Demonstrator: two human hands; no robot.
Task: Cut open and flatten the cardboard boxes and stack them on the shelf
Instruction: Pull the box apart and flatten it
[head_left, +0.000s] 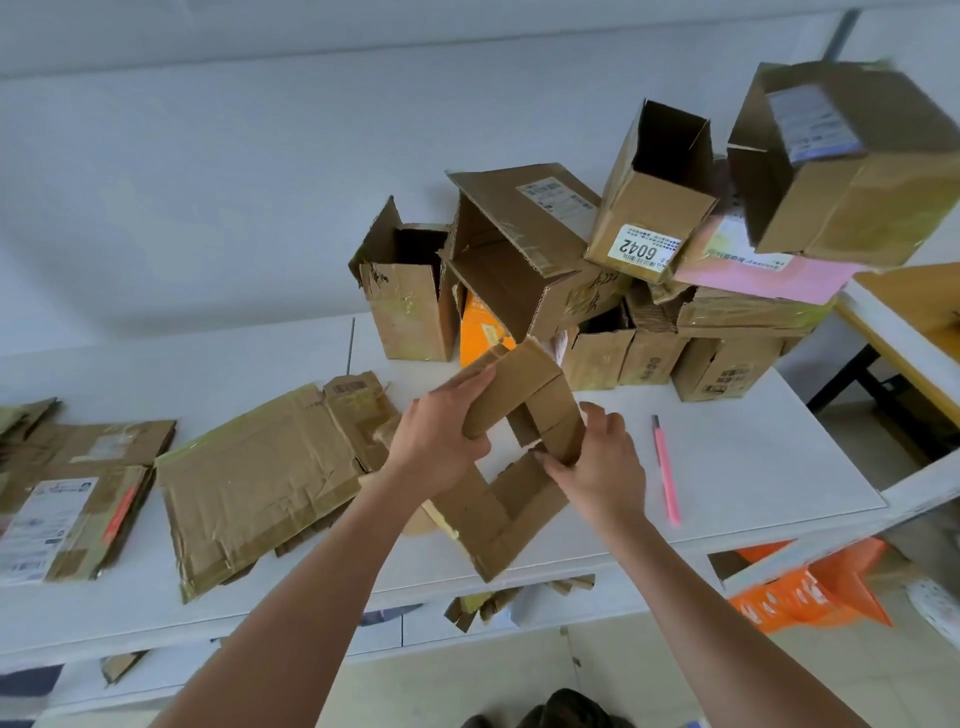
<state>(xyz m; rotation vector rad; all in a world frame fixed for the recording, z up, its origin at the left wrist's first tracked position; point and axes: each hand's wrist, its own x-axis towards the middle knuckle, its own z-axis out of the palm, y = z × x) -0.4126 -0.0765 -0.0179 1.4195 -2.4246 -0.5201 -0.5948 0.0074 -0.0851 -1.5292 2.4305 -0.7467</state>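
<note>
- My two forearms reach up from the bottom edge toward the white table (727, 467)
- My left hand (436, 447) grips the upper left flap of a small opened cardboard box (498, 493), fingers curled over its edge
- My right hand (597, 462) pinches the box's right side panel, thumb and fingertips closed on the cardboard
- The box hangs between my hands just above the table's front half, partly unfolded, its lower flaps spread toward me and a square gap open in its middle
- A pink utility knife (666, 473) lies on the table just right of my right hand, apart from it
- To my left, a large flattened box (260, 483) lies flat on the table, its tape torn and wrinkled
- Farther left, more flattened cardboard (78, 509) lies stacked, one piece bearing a white shipping label
- Against the wall at the back right, a heap of uncut boxes (649, 260) is piled, several gaping open, one marked 6042
- A pink carton (763, 273) sits wedged within that heap, under a big tilted brown box (852, 171)
- Below the tabletop, cardboard scraps (493, 603) rest on the lower shelf (571, 608)
</note>
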